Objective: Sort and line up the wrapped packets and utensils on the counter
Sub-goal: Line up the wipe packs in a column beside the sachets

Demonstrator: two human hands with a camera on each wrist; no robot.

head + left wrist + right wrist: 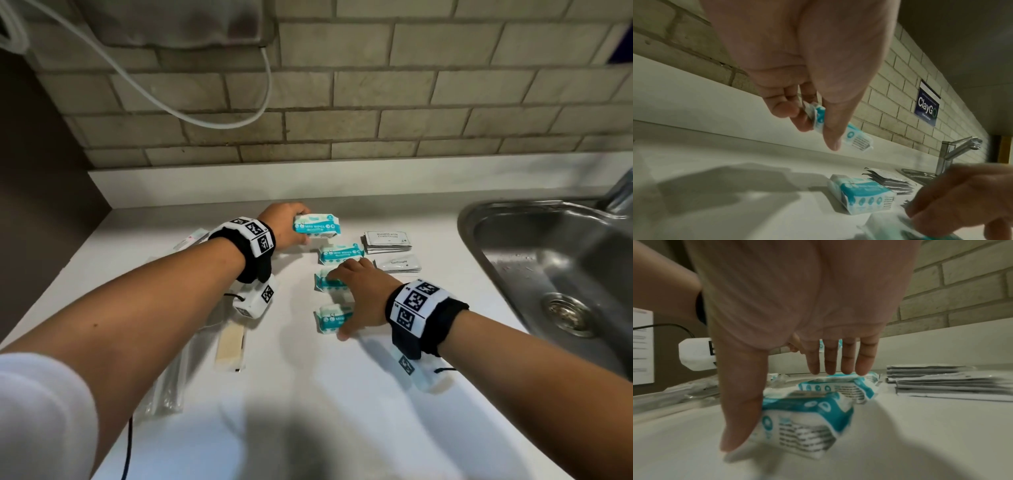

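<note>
Mini wipes packets in teal and white wrappers make up most of what lies on the white counter. One mini wipes packet is raised off the surface near the back of the counter, pinched between the thumb and curled fingers of the left hand; the left wrist view shows it clear of the counter with its shadow below. A second wipes packet lies flat just in front of it. Nearer the person, the right hand is spread palm down with straight fingers over two more: its fingertips touch the third wipes packet, and its thumb presses the near edge of the fourth wipes packet. These three lie roughly in a column, one behind another.

To the right of the column sit a stack of shampoo sachets and, in front of it, a stack of toothpaste sachets, just beside the second packet. On the left of the counter lie clear wrapped items, probably utensils, though blur makes that uncertain, and a pale wrapped bar beside them. A steel sink is set in at the right, with a brick-tiled wall behind.
</note>
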